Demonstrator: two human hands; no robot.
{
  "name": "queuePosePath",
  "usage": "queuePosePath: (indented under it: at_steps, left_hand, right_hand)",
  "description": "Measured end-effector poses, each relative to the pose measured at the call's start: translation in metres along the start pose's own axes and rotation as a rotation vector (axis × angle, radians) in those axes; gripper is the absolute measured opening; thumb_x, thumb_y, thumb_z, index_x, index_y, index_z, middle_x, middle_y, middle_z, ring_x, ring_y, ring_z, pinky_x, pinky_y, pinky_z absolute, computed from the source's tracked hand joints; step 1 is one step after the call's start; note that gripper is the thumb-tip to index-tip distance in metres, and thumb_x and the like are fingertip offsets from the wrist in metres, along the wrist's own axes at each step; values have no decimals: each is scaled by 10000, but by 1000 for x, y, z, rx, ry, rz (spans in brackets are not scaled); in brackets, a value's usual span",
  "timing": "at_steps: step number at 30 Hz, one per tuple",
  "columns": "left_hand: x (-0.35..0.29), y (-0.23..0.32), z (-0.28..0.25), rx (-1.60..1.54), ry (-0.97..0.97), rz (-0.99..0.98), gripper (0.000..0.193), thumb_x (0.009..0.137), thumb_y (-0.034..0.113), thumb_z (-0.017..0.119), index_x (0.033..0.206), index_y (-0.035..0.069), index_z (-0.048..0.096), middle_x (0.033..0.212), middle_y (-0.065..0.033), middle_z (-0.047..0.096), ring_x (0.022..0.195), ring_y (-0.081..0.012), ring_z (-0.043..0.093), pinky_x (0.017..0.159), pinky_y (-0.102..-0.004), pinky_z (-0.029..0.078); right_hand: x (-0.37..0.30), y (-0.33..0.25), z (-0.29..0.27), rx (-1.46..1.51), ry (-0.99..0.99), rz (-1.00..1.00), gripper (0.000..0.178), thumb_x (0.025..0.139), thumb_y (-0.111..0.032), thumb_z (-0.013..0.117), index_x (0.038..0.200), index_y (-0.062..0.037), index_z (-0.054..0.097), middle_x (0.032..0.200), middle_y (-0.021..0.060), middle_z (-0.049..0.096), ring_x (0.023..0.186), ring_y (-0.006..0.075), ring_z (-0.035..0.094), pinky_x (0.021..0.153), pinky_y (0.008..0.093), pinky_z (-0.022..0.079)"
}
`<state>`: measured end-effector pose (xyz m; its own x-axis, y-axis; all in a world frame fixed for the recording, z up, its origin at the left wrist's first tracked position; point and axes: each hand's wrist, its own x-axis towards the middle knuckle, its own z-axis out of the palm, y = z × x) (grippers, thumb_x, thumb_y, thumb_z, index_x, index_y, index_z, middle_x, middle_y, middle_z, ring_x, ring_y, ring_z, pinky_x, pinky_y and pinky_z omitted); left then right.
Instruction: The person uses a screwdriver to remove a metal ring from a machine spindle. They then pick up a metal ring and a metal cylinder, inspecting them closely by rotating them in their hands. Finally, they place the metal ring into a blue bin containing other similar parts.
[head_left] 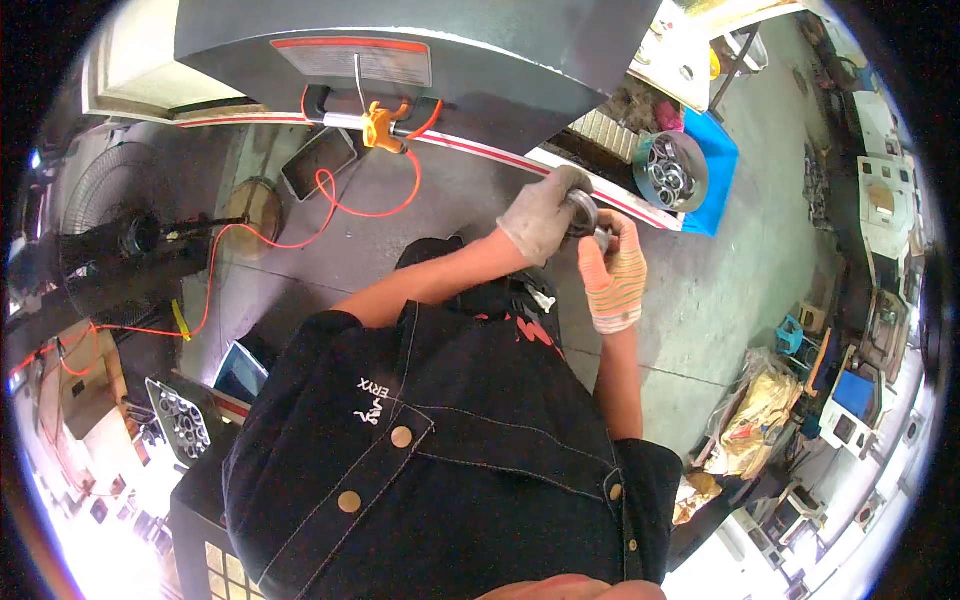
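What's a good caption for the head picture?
Gloved left hand and stripy-gloved right hand hold a round metal part.

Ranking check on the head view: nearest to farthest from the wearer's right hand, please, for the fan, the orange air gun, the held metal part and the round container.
1. Metal part, between left hand and right hand.
2. Round container, ahead, slightly right.
3. Orange air gun, ahead and left.
4. Fan, far left.

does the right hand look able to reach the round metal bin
Probably yes: the bin is open, close to the right hand, only a striped rail apparently between, though that hand holds a metal part.
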<state>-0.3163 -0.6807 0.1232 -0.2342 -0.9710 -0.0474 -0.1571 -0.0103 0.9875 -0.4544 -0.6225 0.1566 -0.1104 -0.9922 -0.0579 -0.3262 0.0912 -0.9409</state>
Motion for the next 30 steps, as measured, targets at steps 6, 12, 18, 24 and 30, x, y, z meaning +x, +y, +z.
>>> queuePosePath:
  at_steps: [6, 12, 18, 24, 30]
  left_hand:
    - [6, -4, -2, 344, -269, 15, 283, 886, 148, 510, 1161, 86, 542, 859, -190, 662, 838, -406, 648, 711, -457, 510]
    - [-16, -3, 14, -68, -71, 102, 389, 844, 94, 588, 1226, 97, 514, 988, -200, 656, 880, -301, 668, 751, -394, 519]
    - [-1, -17, 7, -23, 28, -139, 324, 831, 94, 634, 1148, 105, 566, 980, -157, 652, 916, -264, 655, 794, -359, 508]
    - [-3, -8, -7, 573, -273, 288, 259, 825, 135, 619, 1066, 82, 541, 985, -183, 661, 937, -353, 648, 767, -432, 528]
    - [-1, -27, -19, 860, -632, 168, 219, 860, 181, 556, 1014, 30, 516, 859, -215, 675, 800, -381, 676, 687, -481, 528]
  right_hand:
    - [16, 14, 1, 21, 59, 76, 171, 831, -91, 641, 993, -36, 630, 772, -26, 562, 624, 44, 451, 562, 210, 392]
    - [22, 21, 0, 55, 107, 0, 127, 853, -96, 628, 967, -40, 640, 789, -34, 573, 635, 35, 440, 569, 202, 381]
    - [17, 20, 5, 67, -65, 113, 146, 847, -106, 642, 975, -35, 637, 710, -45, 540, 615, 25, 437, 551, 202, 375]
    - [17, 35, 3, 212, -172, 320, 148, 884, -196, 622, 964, -72, 628, 674, -30, 533, 553, 50, 492, 497, 203, 371]
    - [17, 45, 2, 124, -286, 438, 142, 866, -196, 628, 907, -60, 619, 653, -20, 535, 534, 57, 498, 471, 209, 370]
